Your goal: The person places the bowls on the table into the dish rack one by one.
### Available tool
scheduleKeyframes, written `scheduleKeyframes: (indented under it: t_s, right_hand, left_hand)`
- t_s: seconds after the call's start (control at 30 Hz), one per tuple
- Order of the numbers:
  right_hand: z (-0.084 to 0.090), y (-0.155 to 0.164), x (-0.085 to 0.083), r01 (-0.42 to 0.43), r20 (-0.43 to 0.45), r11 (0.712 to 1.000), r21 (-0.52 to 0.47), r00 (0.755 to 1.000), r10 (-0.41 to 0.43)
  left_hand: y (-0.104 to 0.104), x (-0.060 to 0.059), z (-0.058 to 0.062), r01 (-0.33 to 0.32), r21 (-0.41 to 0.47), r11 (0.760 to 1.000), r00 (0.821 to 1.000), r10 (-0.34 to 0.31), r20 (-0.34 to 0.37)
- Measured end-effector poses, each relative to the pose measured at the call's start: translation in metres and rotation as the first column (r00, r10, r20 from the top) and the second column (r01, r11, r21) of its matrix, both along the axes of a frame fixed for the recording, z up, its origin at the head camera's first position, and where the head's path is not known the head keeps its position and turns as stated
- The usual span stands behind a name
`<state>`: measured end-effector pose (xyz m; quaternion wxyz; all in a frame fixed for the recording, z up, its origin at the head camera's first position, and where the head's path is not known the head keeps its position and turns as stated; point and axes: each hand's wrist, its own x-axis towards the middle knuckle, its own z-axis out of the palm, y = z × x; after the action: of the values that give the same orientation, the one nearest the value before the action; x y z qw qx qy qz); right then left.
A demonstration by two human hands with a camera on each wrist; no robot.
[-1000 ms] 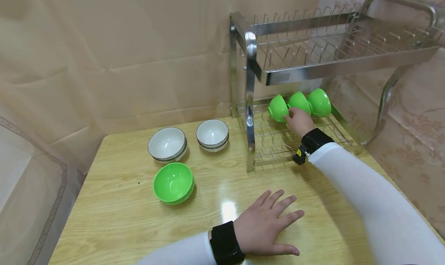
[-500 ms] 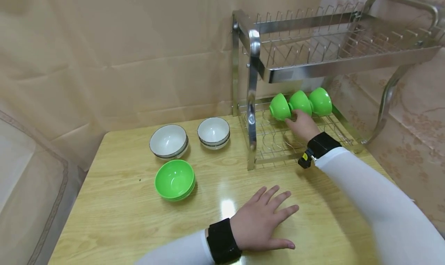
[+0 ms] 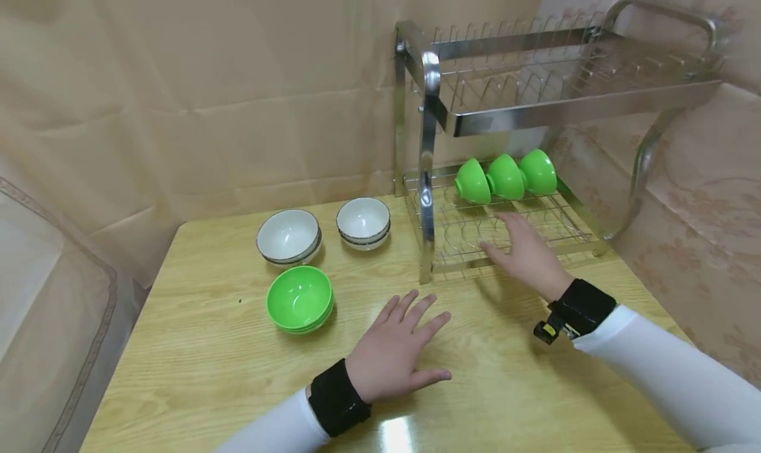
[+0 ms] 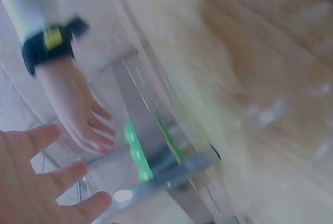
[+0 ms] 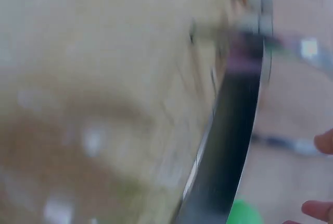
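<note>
Three green bowls stand on edge in a row on the rack's lower shelf: a left bowl (image 3: 473, 182), a middle bowl (image 3: 505, 177) and a right bowl (image 3: 539, 172). My right hand (image 3: 526, 251) is in front of them over the shelf's front edge, thumb and fingers spread, holding nothing. In the right wrist view only some fingertips (image 5: 325, 143) show at the right edge. My left hand (image 3: 392, 350) hovers with spread fingers over the table, right of a stack of green bowls (image 3: 299, 299). Nothing is in it.
The two-tier metal dish rack (image 3: 585, 107) stands at the back right, its upper tier overhanging the lower shelf. Behind the green stack are a stack of larger white bowls (image 3: 289, 236) and one of smaller white bowls (image 3: 363, 220). Cloth hangs behind the wooden table (image 3: 196, 347).
My right hand has let go of the left green bowl on the shelf and drawn back toward me. My left hand has moved left and slightly away from me, nearer the green stack.
</note>
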<state>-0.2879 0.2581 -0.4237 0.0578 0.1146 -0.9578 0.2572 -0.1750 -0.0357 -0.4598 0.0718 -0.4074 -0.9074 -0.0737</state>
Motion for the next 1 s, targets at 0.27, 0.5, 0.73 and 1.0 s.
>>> scheduleKeyframes:
  t_s: [0.27,0.5,0.73,1.0]
  right_hand:
    - [-0.016,-0.029,0.065,-0.161,-0.175,0.969,0.190,0.965,0.195]
    - [-0.019,-0.040,0.090,-0.210,-0.192,0.950,0.231,0.948,0.256]
    - [-0.018,-0.040,0.107,-0.226,-0.173,0.943,0.243,0.947,0.271]
    - [-0.019,-0.037,0.118,-0.235,-0.174,0.940,0.249,0.943,0.283]
  left_hand:
    - [-0.023,0.004,0.003,-0.090,0.035,0.995,0.996,0.089,0.022]
    - [-0.025,0.005,0.005,-0.108,0.034,0.994,0.994,0.107,0.033]
    - [-0.018,-0.018,0.003,-0.195,0.068,0.978,0.979,0.190,0.071]
    - [-0.016,-0.074,0.004,-0.420,0.169,0.892,0.907,0.419,0.043]
